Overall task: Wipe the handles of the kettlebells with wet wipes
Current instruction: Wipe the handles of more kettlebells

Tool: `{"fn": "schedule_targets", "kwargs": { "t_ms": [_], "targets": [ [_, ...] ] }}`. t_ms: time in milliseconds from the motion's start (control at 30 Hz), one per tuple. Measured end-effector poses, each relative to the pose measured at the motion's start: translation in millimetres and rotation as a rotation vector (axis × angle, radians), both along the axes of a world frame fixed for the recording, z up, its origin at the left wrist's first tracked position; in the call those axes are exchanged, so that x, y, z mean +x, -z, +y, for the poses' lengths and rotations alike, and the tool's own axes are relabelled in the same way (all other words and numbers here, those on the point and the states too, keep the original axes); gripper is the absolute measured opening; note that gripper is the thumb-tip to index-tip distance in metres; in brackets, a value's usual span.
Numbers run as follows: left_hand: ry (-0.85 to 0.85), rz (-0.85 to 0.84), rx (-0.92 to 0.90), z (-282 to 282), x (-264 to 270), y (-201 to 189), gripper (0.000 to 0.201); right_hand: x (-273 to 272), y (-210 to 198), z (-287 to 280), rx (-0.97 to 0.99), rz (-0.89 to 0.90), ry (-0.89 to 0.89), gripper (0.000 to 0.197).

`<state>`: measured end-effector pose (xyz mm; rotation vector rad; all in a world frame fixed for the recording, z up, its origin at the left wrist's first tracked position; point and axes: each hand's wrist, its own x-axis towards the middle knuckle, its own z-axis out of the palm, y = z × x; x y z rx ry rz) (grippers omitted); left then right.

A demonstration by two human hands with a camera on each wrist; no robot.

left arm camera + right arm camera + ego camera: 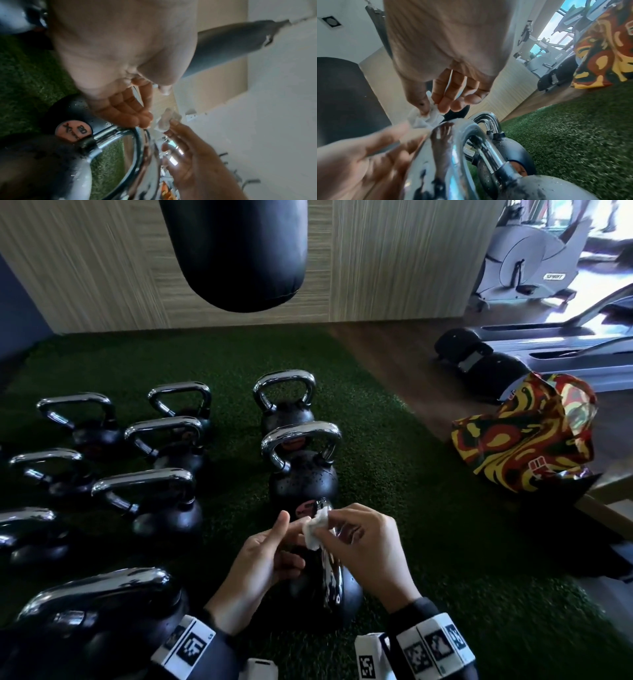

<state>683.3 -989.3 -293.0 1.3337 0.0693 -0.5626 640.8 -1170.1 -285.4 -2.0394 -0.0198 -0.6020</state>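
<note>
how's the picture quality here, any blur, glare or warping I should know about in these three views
Head view: dim, kettlebells in shadow, window area top right blown out, edges bowed by the wide lens. Left wrist view: soft all over, the palm of the left hand fills the frame out of focus. Right wrist view: the left hand motion-blurred, the chrome handle mirrors fingers and glare, the wipe slightly soft.

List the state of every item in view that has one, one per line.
wet wipe: crumpled, pinched by the right hand, above the handle.
right hand: grip closed on the wipe.
left hand: fingers relaxed, holding nothing, beside the wipe.
nearest kettlebell: upright on the turf, chrome handle free.
other kettlebells: upright, untouched.
punching bag: hanging.
patterned bag: slumped on the floor.
</note>
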Motion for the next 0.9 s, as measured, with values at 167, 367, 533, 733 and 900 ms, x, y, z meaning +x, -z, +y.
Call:
{"fn": "schedule_targets", "kwargs": {
  "t_ms": [167,367,533,733,900],
  "targets": [
    [0.21,-0.37,0.597,13,1,51,0.072,-4,6,-30,0.115,0.084,0.136,0.013],
    [0.701,-0.654,0.975,-6,-4,102,0.169,-10,16,-49,0.193,0.184,0.236,0.011],
    [0.407,-0.802,1.061,-33,-27,123,0.141,-12,28,-51,0.186,0.241,0.248,0.013],
    [0.357,-0.99,1.065,-31,-16,153,0.117,-7,36,-48,0.599,0.398,0.147,0.011],
    [0.38,-1.066,0.925,-19,-10,133,0.088,-1,49,-44,0.616,0.483,0.192,0.012]
  ]
}}
